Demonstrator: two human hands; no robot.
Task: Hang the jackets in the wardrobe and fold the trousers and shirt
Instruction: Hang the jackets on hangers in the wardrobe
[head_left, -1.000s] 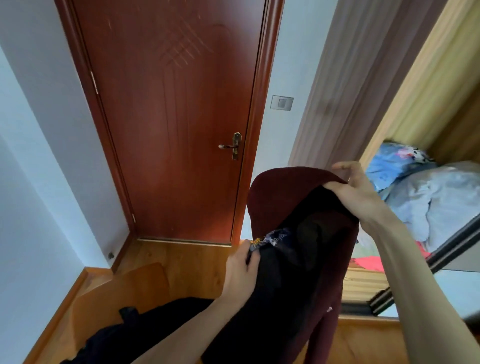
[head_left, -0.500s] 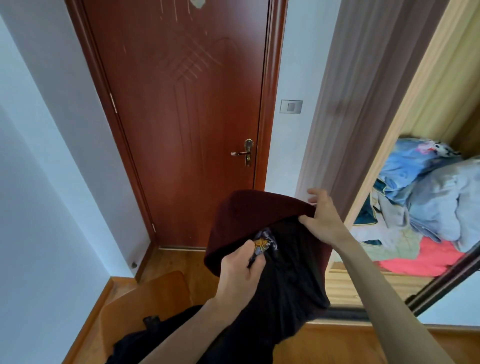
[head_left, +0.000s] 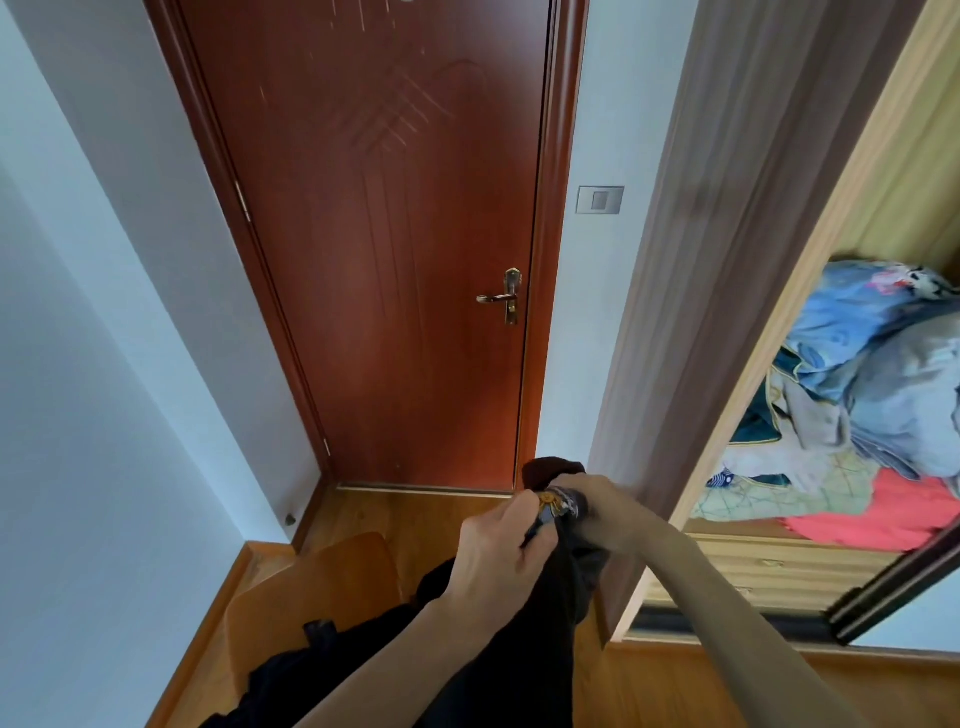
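I hold a dark maroon jacket (head_left: 551, 472) with a black lining low in front of me. My left hand (head_left: 498, 556) pinches the lining near a small colourful label (head_left: 558, 503). My right hand (head_left: 605, 506) grips the bunched collar just to the right of it. The rest of the jacket hangs down between my forearms. More black clothing (head_left: 311, 670) lies over a wooden chair (head_left: 311, 587) at the lower left. The open wardrobe (head_left: 810, 291) stands at the right.
A shut reddish-brown door (head_left: 384, 249) with a brass handle (head_left: 501, 297) faces me. Inside the wardrobe a pile of blue, grey and pink clothes (head_left: 872, 395) fills a shelf above a drawer (head_left: 748, 569). Its dark sliding door edge (head_left: 883, 587) crosses the lower right. The floor is wood.
Both hands have dropped with the jacket and come close together. The spread maroon collar is now bunched small between them. The view has tilted up towards the door.
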